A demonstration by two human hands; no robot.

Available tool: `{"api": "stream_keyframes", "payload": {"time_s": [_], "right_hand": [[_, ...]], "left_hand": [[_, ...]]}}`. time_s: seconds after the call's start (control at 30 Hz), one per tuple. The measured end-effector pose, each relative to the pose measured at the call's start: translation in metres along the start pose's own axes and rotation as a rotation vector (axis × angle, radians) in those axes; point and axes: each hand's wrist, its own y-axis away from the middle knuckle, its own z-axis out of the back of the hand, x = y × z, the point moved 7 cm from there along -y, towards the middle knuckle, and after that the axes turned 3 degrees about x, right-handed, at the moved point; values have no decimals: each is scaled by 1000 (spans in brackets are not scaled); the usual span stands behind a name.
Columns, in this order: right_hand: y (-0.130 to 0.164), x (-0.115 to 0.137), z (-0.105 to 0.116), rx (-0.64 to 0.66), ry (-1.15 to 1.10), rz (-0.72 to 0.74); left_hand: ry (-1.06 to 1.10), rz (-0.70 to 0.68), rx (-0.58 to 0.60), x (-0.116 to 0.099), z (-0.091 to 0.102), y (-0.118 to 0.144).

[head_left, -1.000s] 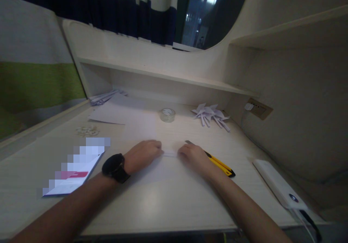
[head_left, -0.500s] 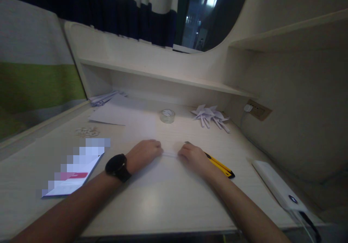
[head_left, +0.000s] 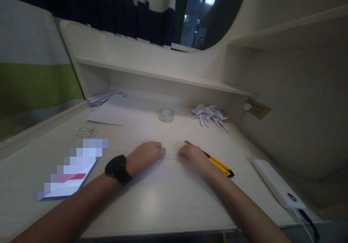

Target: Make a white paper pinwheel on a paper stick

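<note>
Paper strip (head_left: pixel 170 156) pinched at each end, left hand (head_left: pixel 145 155) and right hand (head_left: pixel 191 156) fingers clamped, desk (head_left: pixel 163 203)

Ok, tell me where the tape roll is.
The tape roll stands on the desk near the back, about centre in the head view, beyond both hands, with the paper pinwheels to its right and a white sheet to its left.

Bare desk (head_left: pixel 163 203) in front of both hands, open for passing. Right hand (head_left: pixel 191 156) is hemmed by the yellow utility knife (head_left: pixel 217 162) just beside it; power bank (head_left: pixel 277 183) farther right. Left hand (head_left: pixel 144 156) has the booklet (head_left: pixel 67 179) to its left. Behind: tape roll (head_left: pixel 166 115), folded paper pile (head_left: pixel 209 115), loose sheets (head_left: pixel 114 112), low shelf (head_left: pixel 163 77) overhead.
</note>
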Motion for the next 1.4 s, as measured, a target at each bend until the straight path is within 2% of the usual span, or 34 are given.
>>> {"api": "stream_keyframes", "payload": {"time_s": [0.13, 0.4, 0.53, 0.7, 0.83, 1.0, 1.2, 1.4], "right_hand": [[1, 1, -2, 28, 10, 29], [2, 3, -15, 75, 174, 89], [1, 2, -13, 51, 116, 93], [3, 3, 2, -15, -46, 93], [4, -1, 12, -96, -228, 71], [1, -15, 11, -117, -415, -5], [-3, -38, 7, -166, -655, -149], [-6, -49, 2, -195, -756, -176]], "left_hand": [[23, -4, 48, -1, -1, 2], [-211, 1, 36, -22, -3, -1], [-204, 11, -5, -23, -2, -3], [-190, 12, -15, -26, 5, -4], [-21, 42, -58, -24, 12, -4], [266, 81, -168, -6, 18, -3], [428, 160, -306, 18, 26, 0], [510, 212, -379, 23, 30, 2]]}}
